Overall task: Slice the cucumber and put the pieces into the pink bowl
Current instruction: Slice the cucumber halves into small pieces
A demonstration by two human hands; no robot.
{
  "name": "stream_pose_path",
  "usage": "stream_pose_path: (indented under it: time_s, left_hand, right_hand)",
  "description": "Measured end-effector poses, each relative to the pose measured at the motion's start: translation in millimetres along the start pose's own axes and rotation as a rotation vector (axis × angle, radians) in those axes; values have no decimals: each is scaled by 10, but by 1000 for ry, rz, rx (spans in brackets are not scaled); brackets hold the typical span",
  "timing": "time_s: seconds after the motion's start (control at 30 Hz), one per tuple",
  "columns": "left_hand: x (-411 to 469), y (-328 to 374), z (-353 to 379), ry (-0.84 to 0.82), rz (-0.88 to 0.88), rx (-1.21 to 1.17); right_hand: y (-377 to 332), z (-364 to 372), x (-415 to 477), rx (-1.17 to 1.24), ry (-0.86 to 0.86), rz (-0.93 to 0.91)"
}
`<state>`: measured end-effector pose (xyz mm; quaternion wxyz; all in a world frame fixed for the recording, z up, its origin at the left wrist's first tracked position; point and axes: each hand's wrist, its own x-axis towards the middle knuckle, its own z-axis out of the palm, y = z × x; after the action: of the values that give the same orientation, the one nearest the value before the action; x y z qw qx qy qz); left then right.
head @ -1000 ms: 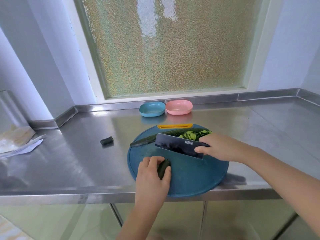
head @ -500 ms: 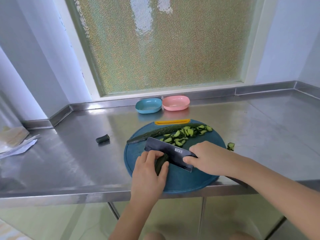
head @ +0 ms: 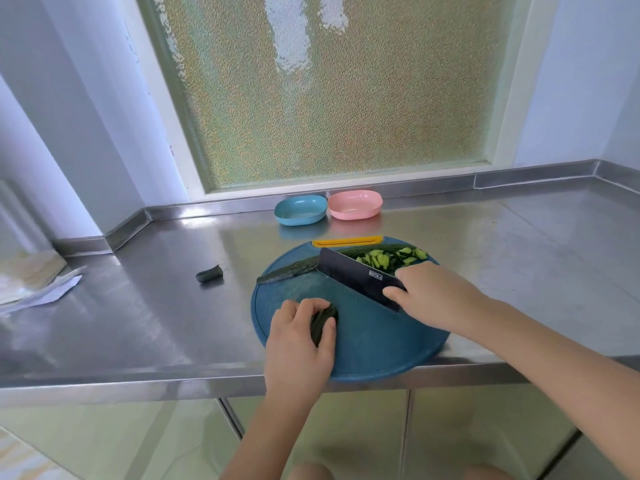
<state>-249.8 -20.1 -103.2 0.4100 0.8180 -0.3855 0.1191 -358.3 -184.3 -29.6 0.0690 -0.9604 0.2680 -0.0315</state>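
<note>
Cucumber piece (head: 320,323): near-left on cutting board (head: 374,337), my left grip (head: 298,344) curled round it, long axis running near to far. Knife (head: 356,277): clasped in my right grip (head: 433,292), lying far-right of the piece, apart. Slices (head: 384,259): far edge; pink bowl (head: 355,204) beyond, on desk (head: 138,323).
</note>
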Motion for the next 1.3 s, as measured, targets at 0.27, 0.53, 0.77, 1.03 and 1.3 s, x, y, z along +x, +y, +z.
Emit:
stream_pose_path:
  time_s: [0.27,0.53,0.77,1.03,1.3]
  left_hand:
    - [57,-19,-70,-75,-15,-52]
    - [207,-109,-157,-298,205,-45]
    - [165,-125,-97,-258,195,-32]
    - [159,-111,-109,-260,203,-15]
    - [164,-85,-113,-260,216,2]
  right_hand:
    - [-54,-105,-213,91,11,15]
    - [-220,-52,-393,12,29,58]
    - [-385,-36,-434,47,5,62]
    - [-467,-135,-449,108,-74,68]
    - [-507,-63,-449,45,-47,66]
